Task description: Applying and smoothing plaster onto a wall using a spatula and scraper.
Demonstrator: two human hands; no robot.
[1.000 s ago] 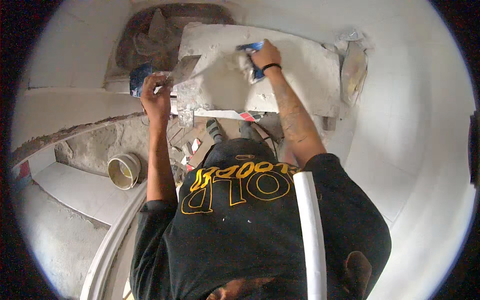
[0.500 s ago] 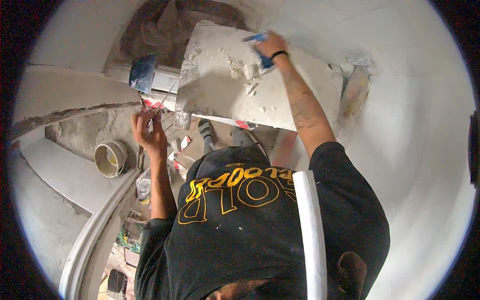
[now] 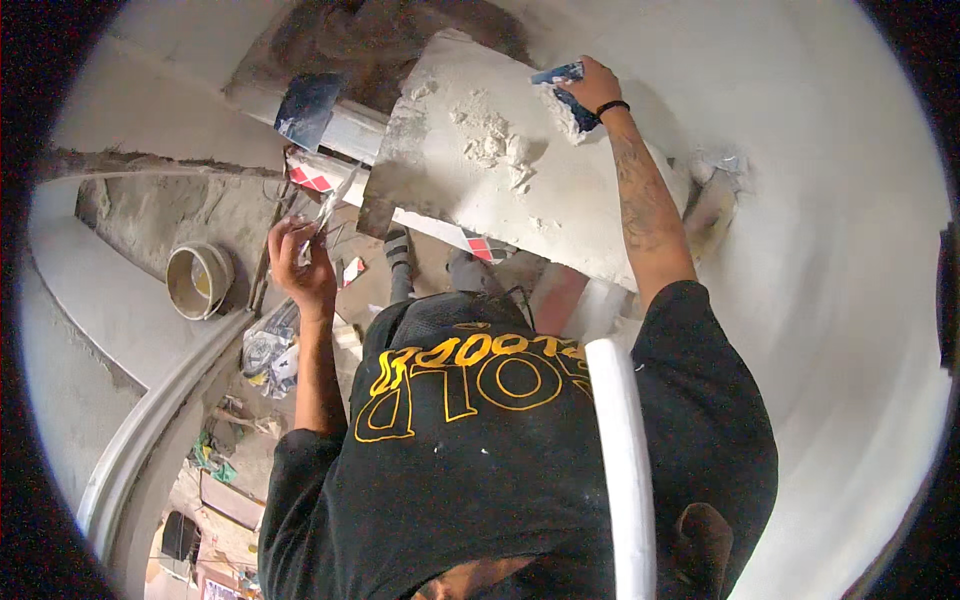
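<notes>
Head view: single fisheye, set above the black shirt (image 3: 480, 500), facing steeply down; shirt near, pale board (image 3: 430, 160) beyond it.

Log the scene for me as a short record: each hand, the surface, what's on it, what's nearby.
Left hand: holds a thin-bladed tool, left of the board
Right hand: grips a blue tool smeared with white paste; contact with board unclear
Surface: pale board
On board: whitish clumps
Nearby: bucket at left; dark blue flat piece beyond left hand
</notes>
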